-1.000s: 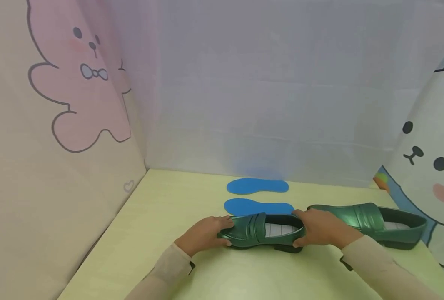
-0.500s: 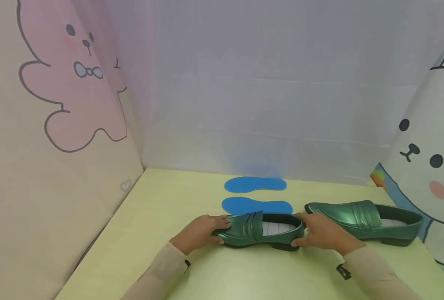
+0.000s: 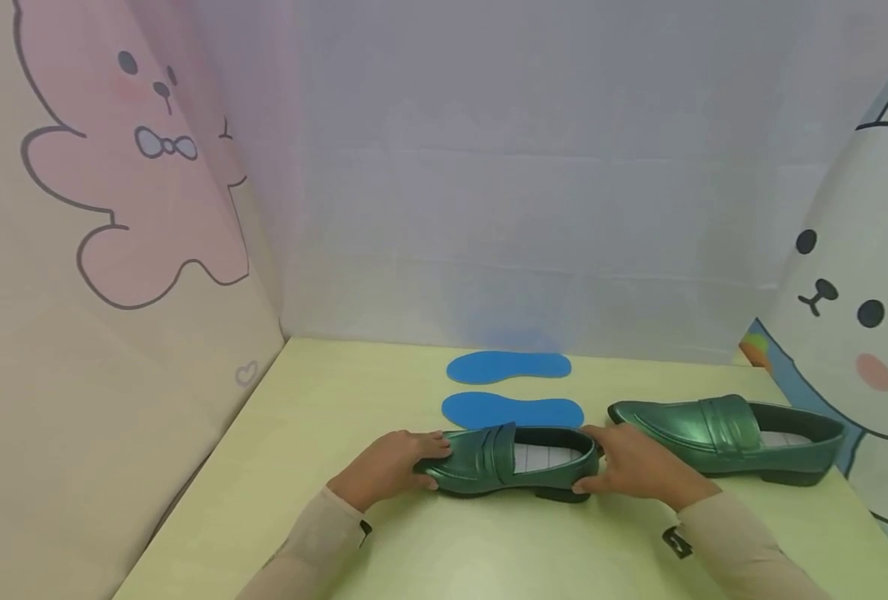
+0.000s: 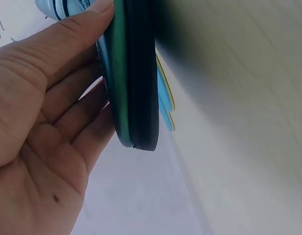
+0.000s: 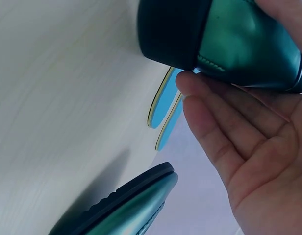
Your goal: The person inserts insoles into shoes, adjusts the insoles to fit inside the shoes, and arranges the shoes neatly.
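A shiny green loafer (image 3: 481, 458) points its toe to the left in the head view, a white lining showing inside. My left hand (image 3: 384, 468) holds the toe, with the thumb on the near side and the fingers on the far side. At the heel, my right hand (image 3: 642, 468) grips in the same way. In the left wrist view the toe's dark sole (image 4: 142, 78) faces the pale tabletop. The right wrist view shows the black heel block (image 5: 173, 32) beside my fingertips (image 5: 192, 83).
A second green loafer (image 3: 684, 425) stands to the right, toe also leftward. Behind the held shoe lie two blue insoles, one at the back (image 3: 507, 365) and the nearer insole (image 3: 504, 408) partly covered. Cloth walls with cartoon animals enclose the yellow table (image 3: 339, 375).
Both hands have shifted slightly left with the loafer between them, widening the gap to the second loafer. The head view has also turned a little. The insoles have stayed in place.
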`<action>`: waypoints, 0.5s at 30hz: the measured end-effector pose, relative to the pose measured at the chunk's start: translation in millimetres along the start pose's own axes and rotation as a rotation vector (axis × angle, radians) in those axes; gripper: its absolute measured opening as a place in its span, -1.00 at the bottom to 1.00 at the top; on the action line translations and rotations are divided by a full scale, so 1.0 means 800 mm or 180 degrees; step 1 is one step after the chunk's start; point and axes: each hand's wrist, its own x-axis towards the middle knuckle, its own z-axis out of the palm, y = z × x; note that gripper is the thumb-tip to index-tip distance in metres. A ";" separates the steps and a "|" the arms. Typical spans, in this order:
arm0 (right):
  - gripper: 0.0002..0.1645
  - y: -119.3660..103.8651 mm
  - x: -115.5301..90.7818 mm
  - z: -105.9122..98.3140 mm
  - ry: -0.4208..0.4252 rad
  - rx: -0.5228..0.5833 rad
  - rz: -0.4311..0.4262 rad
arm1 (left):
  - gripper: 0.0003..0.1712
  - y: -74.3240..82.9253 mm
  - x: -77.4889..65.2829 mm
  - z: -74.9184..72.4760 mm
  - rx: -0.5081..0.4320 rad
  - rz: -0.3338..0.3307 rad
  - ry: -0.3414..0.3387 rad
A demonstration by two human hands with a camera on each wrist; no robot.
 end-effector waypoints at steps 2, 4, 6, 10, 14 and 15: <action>0.16 -0.002 0.000 -0.001 -0.0019 -0.0004 0.0014 | -0.32 0.000 -0.001 -0.001 -0.0001 -0.0013 0.0018; 0.17 -0.004 0.000 -0.001 -0.0031 -0.0020 0.0027 | -0.33 0.001 -0.002 -0.001 -0.0003 -0.0015 0.0024; 0.17 -0.005 0.000 -0.002 -0.0027 -0.0023 0.0019 | -0.37 0.002 -0.002 -0.001 -0.0015 -0.0029 0.0027; 0.18 -0.004 0.000 -0.001 -0.0001 -0.0051 0.0008 | -0.46 0.010 0.001 -0.003 -0.0005 -0.0063 0.0079; 0.18 -0.003 0.000 -0.001 0.0000 -0.0023 0.0008 | -0.56 0.026 0.011 -0.010 0.0079 -0.0013 0.0262; 0.17 -0.003 -0.001 -0.001 -0.0007 -0.0013 0.0016 | -0.59 0.030 0.015 -0.011 0.0112 0.0028 0.0341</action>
